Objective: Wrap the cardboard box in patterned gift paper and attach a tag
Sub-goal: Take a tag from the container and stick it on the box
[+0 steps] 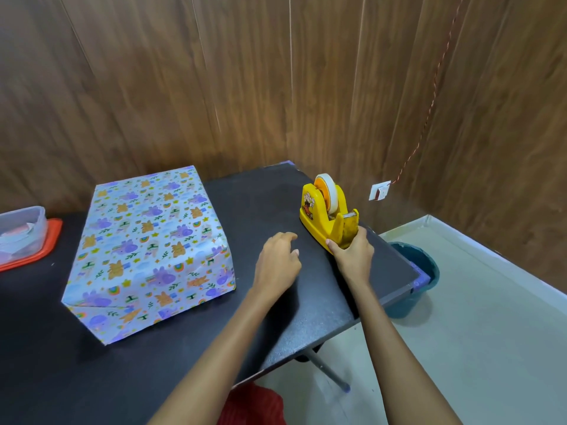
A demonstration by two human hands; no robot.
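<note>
The right hand (352,256) grasps the near end of a yellow tape dispenser (320,214). Its fingers (362,234) curl round the cutter post on one side and the thumb presses the base on the other. A roll of pale tape (330,191) sits in the dispenser just beyond those fingers, and the dispenser stands near the right edge of the dark counter (260,197).

The left hand (277,265) hovers just left of the right hand. Its fingers (287,236) are loosely curled and released, holding nothing and pointing toward the dispenser without touching it.

The gift-wrapped box (150,243) lies flat on the counter, left of the left fingers and near them but apart. It is fully covered in pale paper printed with purple and orange animals, and a folded triangular flap shows on its near end.

Well left of both hands, past the box at the counter's far left edge, a clear plastic container (21,231) rests on an orange-red lid (49,246); what it holds is too blurred to tell. To the right of the right fingers, beyond the counter's edge, a blue bucket (425,268) stands on the floor. Above it, a white wall switch (379,190) is mounted on the wood-panelled wall.
</note>
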